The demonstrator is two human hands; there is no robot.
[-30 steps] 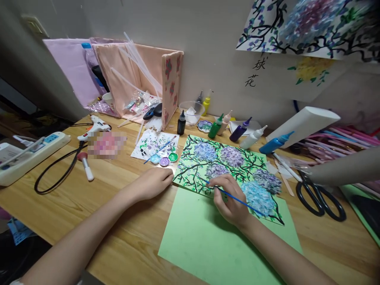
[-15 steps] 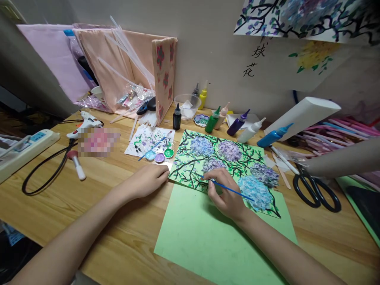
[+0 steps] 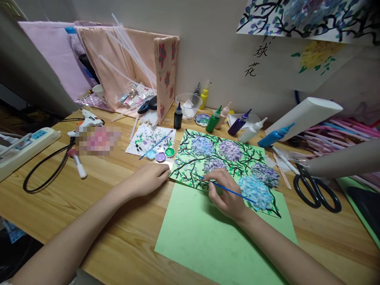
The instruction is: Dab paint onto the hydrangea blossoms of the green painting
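Observation:
My right hand [image 3: 224, 194] is closed around a thin blue paintbrush [image 3: 234, 190], its tip down at the lower left part of the painting [image 3: 190, 168]. The painting shows black branches, green leaves and raised blue and purple flower heads. My left hand [image 3: 151, 179] rests on the table, its fingers curled together with their tips at the painting's left corner. A sheet of green paper [image 3: 219, 237] lies partly under the painting. Just beyond my left hand is a palette with a purple paint well [image 3: 160, 157]. A second brush [image 3: 154, 146] lies across a paint-spotted white paper [image 3: 138, 138].
Paint bottles stand behind the painting, among them a black bottle [image 3: 178, 116] and a green bottle [image 3: 213, 119]. Scissors [image 3: 316, 190] lie on the right. On the left are a glue gun [image 3: 87, 120] and a power strip [image 3: 32, 148]. A pink fabric-covered box [image 3: 166, 79] stands at the back.
The view has shifted very slightly. Both hands keep nearly the same place, and the brush tip stays at the same part of the painting.

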